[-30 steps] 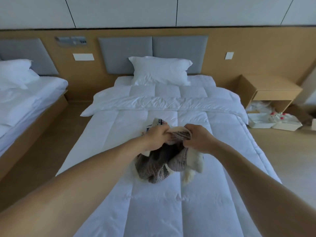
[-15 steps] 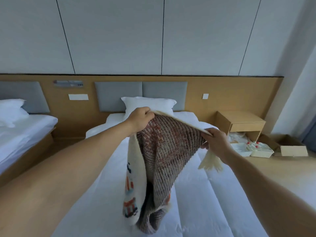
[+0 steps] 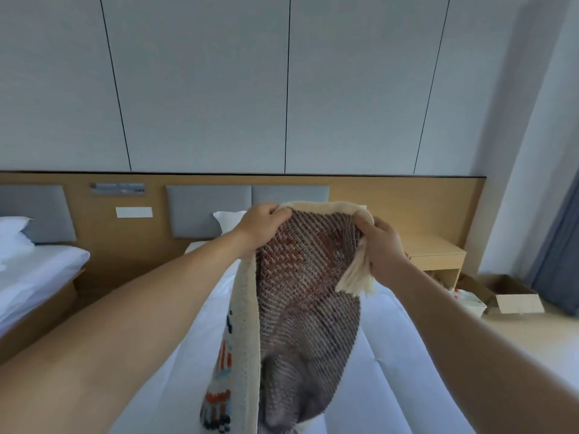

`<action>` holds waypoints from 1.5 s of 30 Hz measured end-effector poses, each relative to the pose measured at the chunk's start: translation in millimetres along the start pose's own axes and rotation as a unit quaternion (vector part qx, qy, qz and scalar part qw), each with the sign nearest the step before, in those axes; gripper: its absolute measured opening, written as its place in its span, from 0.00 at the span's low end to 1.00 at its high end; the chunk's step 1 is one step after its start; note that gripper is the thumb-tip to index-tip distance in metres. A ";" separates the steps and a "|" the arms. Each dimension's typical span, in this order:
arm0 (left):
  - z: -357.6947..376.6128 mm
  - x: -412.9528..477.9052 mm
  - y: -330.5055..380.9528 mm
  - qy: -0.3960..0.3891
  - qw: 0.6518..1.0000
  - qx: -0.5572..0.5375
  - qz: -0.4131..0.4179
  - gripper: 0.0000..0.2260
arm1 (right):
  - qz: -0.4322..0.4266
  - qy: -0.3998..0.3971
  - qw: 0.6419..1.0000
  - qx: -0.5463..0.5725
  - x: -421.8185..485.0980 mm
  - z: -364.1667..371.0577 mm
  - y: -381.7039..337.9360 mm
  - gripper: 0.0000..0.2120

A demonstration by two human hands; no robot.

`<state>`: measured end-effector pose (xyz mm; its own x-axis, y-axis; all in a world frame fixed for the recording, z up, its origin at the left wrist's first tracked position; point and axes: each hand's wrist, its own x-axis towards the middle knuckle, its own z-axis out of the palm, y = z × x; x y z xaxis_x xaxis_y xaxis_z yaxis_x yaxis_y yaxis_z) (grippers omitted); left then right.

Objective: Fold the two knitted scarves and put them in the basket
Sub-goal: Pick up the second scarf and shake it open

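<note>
Knitted scarf (image 3: 304, 296) held up by its top edge, hanging over the bed (image 3: 407, 371).
Its long axis runs straight down from our hands toward the mattress. Our left hand (image 3: 264, 222) and right hand (image 3: 383, 245) each grip a top corner, roughly level and equally near it. We see no basket.

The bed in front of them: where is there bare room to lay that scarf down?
Bare white duvet shows between the hanging scarf and the right forearm, and a narrower strip between the scarf and the left forearm. The nightstand top also looks bare. The floor beside it is crowded: a cardboard box and white items.
</note>
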<state>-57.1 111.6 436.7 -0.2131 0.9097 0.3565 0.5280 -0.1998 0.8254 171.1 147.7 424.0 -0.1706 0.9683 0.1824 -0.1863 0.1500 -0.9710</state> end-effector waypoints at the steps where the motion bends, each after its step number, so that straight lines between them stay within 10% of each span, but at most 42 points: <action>1: 2.7 -2.4 -0.2 -0.020 1.000 -0.019 0.010 0.17 | -0.013 -0.020 0.999 -0.041 -2.5 4.6 4.1 0.08; 5: 15.6 -11.2 2.7 -0.102 0.992 -0.071 0.027 0.30 | -0.063 -0.110 0.984 -0.128 -9.6 22.1 14.5 0.20; 11: 18.2 -20.4 16.9 -0.122 0.977 -0.177 -0.008 0.12 | -0.015 -0.181 0.972 -0.148 -22.9 35.9 15.3 0.21; 20: -3.5 -48.7 -27.3 -0.162 0.976 0.136 -0.052 0.09 | -0.099 -0.038 0.980 -0.167 -18.4 40.6 -12.4 0.16; 31: -31.1 -39.5 -23.9 0.049 0.982 0.160 -0.083 0.07 | -0.168 0.033 0.957 -0.234 -3.4 15.8 -17.7 0.14; 35: -9.1 -52.6 2.6 -0.125 0.976 0.159 -0.080 0.08 | -0.132 -0.090 0.944 -0.288 -13.5 24.7 -22.3 0.15; 38: 12.7 -58.0 22.2 -0.215 0.972 0.058 0.072 0.26 | -0.128 -0.146 0.936 -0.295 -18.3 29.8 -11.0 0.16; 45: 29.7 -53.3 -8.1 -0.191 0.973 0.118 -0.053 0.03 | -0.136 -0.158 0.901 -0.381 -13.6 11.5 0.9 0.11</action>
<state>-25.6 75.6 398.0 0.0205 0.9986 0.0485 0.7027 -0.0489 0.7098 162.1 132.4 422.4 -0.5089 0.7877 0.3471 0.4349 0.5833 -0.6861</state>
